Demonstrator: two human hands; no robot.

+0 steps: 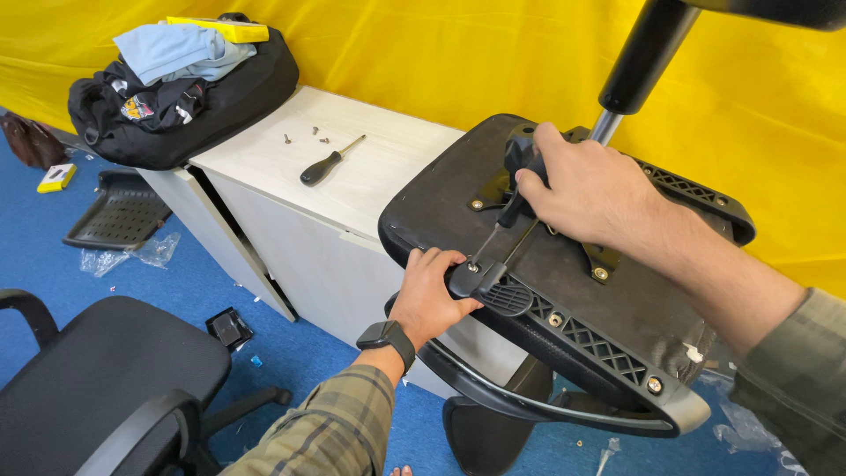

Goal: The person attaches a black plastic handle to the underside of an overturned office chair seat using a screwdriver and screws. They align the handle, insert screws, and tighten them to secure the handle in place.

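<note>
Black screwdriver (515,189) clamped in right hand (586,189) grip; left hand (432,291) pinching armrest bracket (480,280).

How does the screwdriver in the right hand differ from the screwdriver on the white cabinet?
The screwdriver in the right hand is gripped by the right hand and stands steeply tilted, its tip on a screw in the upturned chair seat. The screwdriver on the cabinet lies flat and untouched on the white cabinet, near loose screws. The first handle is mostly hidden; the second shows fully. Both have dark handles and metal shafts.
</note>
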